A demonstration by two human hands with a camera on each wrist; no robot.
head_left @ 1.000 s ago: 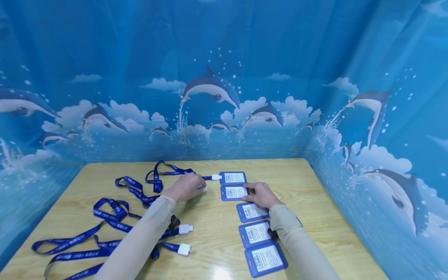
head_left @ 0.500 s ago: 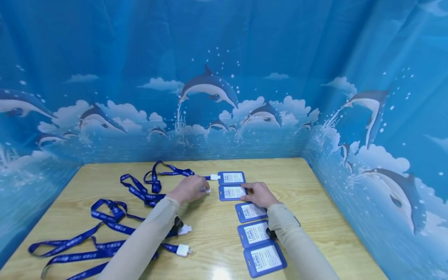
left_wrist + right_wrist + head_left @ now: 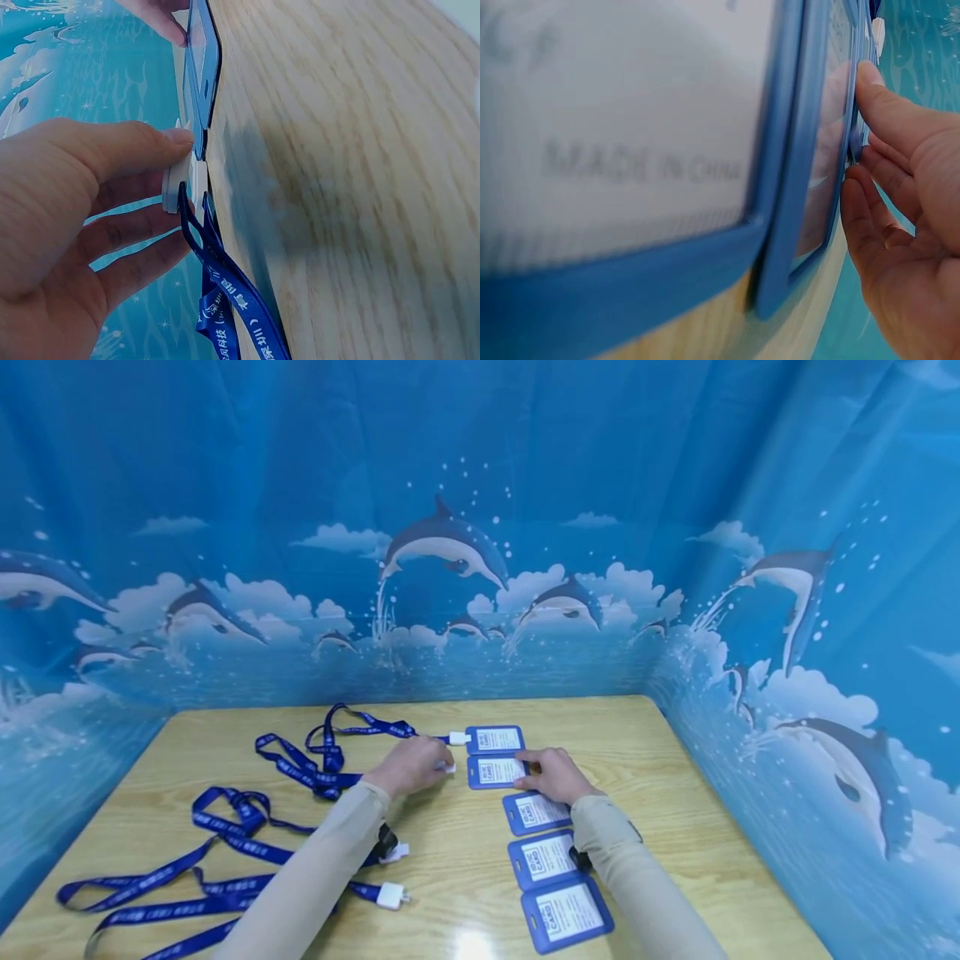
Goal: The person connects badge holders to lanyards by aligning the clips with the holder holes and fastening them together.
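Observation:
Between the thumb and fingers of my left hand [image 3: 408, 766] is the white plastic clip [image 3: 174, 187] of a blue printed lanyard [image 3: 244, 296]. The clip is held just above the table, left of a blue badge holder [image 3: 491, 772] and apart from it. My right hand [image 3: 557, 774] grips that holder by its right end, thumb and fingers at the edge, while it lies on the table. Directly behind it lies another badge holder [image 3: 497, 739], whose slot end meets the white clip [image 3: 459, 738] of a second lanyard [image 3: 375, 727].
Several more badge holders [image 3: 564, 913] lie in a column nearer me, partly under my right forearm. Left of them, loose lanyards [image 3: 232, 893] spread over the wooden table [image 3: 675, 827], one ending in a white clip [image 3: 391, 896]. A dolphin-printed curtain [image 3: 300, 652] stands behind.
My left hand has moved slightly right with the white clip, closer to the held badge holder, and its lanyard has shifted along. My right hand keeps its grip on the holder.

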